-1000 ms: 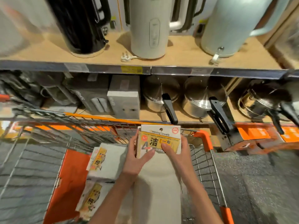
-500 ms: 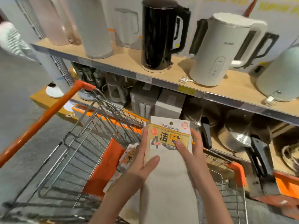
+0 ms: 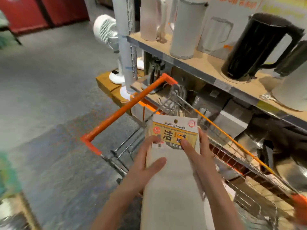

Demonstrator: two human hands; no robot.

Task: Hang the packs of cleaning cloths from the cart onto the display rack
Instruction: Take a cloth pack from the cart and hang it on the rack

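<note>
Item: one pack of cleaning cloths [image 3: 172, 163], being held upright above the cart [image 3: 232, 146], long axis running away from the body, printed header and hang hole [image 3: 175, 121] lying at the far end, just beyond both sets of fingertips. The pack is being clasped from both sides, the left hand [image 3: 146, 165] and right hand [image 3: 197, 156] each with fingers nearly straight along an edge and a thumb laid over the front. No display rack is being shown; both hands are judged equally near the hole.
</note>
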